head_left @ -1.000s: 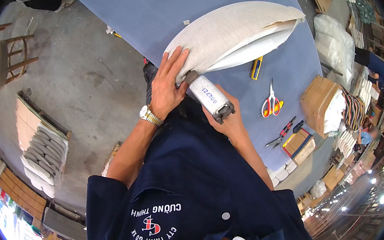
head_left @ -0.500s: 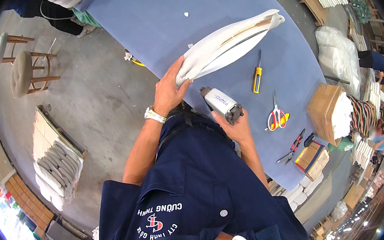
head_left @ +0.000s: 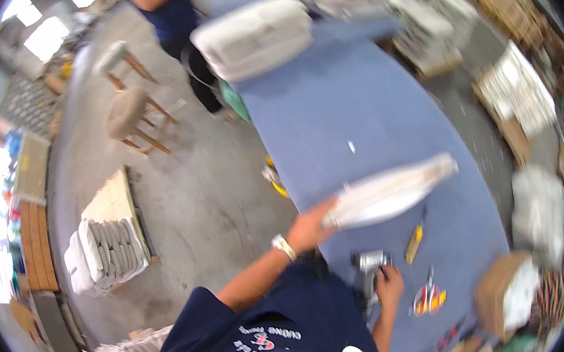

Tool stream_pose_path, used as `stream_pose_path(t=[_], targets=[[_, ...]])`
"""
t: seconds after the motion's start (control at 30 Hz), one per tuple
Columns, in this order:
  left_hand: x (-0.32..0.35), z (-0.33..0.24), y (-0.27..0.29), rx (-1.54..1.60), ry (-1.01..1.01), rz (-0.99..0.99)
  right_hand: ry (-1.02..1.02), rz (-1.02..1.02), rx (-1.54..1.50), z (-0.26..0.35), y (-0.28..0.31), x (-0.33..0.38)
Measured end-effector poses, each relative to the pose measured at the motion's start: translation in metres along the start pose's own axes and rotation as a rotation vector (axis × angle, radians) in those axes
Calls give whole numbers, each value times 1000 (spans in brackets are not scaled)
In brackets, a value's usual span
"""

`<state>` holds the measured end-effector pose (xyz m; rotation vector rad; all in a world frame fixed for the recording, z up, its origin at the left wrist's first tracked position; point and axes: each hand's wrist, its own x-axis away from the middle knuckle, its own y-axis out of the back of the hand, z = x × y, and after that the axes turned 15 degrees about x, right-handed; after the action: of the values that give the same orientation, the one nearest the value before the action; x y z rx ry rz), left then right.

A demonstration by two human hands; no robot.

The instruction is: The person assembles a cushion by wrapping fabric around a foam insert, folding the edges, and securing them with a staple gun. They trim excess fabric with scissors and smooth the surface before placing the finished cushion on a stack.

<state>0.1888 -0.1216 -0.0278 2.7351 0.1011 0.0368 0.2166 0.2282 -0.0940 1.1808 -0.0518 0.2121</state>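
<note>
My left hand (head_left: 310,225) is closed on the near left end of a long, narrow, white fabric-covered piece (head_left: 392,191), which points away to the right over the blue tabletop. Low at the table's near edge, my right hand (head_left: 390,283) is closed on a silver and black air staple gun (head_left: 371,259). Its fingers are blurred and partly hidden. To the right of the gun lies a yellow-handled screwdriver (head_left: 414,243). Scissors with red and white handles (head_left: 427,299) rest nearer to me, over something yellow.
A blue-covered table (head_left: 337,109) stretches away, with a stack of white cushions (head_left: 255,35) at its far end. Another person (head_left: 168,20) stands beyond on the left. Stools (head_left: 135,119) and a pallet of grey pads (head_left: 108,243) stand on the floor. A cardboard box (head_left: 500,294) is at the right.
The view has swung toward the table's far end, so things appear lower. The white piece now shows its pale side and hides the inner slats. The staple gun is turned, with its head pointing differently.
</note>
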Motion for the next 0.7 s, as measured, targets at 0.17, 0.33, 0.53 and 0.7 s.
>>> stream_pose_path(t=[0.17, 0.33, 0.53, 0.7], targets=[[6, -7, 7, -33, 64, 80, -70, -243, 228, -23, -4, -95], [9, 3, -10, -127, -36, 50, -137, -79, 302, -43, 2, -145], [13, -5, -11, -87, -1, 108, -417, -96, 362, -95, 17, -157], [12, -13, -10, -129, 22, 168, -237, -378, 38, -109, 61, -189]])
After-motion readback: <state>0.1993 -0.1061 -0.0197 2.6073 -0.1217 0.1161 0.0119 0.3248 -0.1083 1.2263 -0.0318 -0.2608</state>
